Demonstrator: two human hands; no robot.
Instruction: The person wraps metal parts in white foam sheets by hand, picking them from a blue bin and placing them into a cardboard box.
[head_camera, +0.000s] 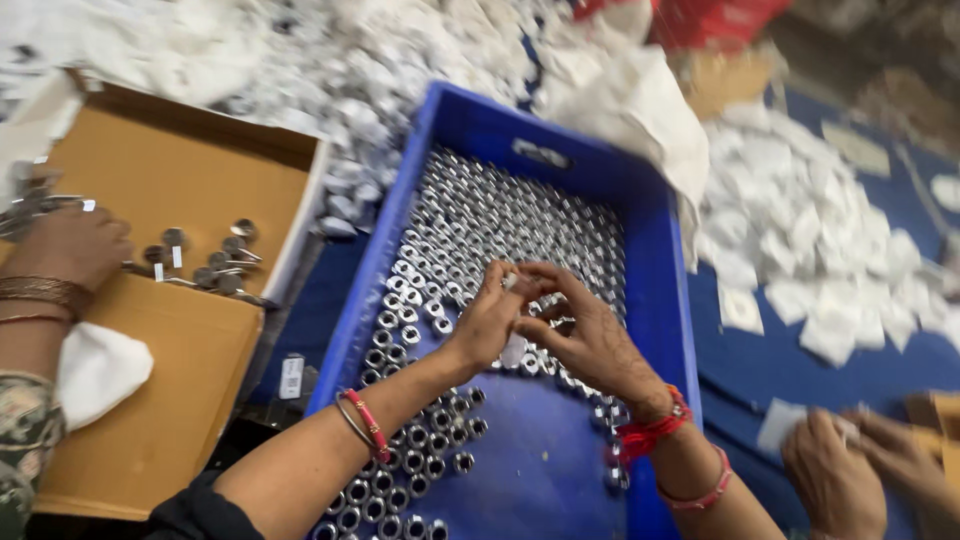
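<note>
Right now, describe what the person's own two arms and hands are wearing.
The left hand is bare; its wrist carries a red-pink bangle beside thin metal ones, with a dark sleeve pushed up past the elbow. The right hand is bare too; its wrist has red thread wound round it and a pink band further up.

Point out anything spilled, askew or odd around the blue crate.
Nothing looks damaged. The metal nuts lie loose in the blue crate, leaving bare floor near its front. White paper pieces are heaped unsorted around it. The left hand and right hand meet over the nuts; what their fingers pinch is unclear.
</note>
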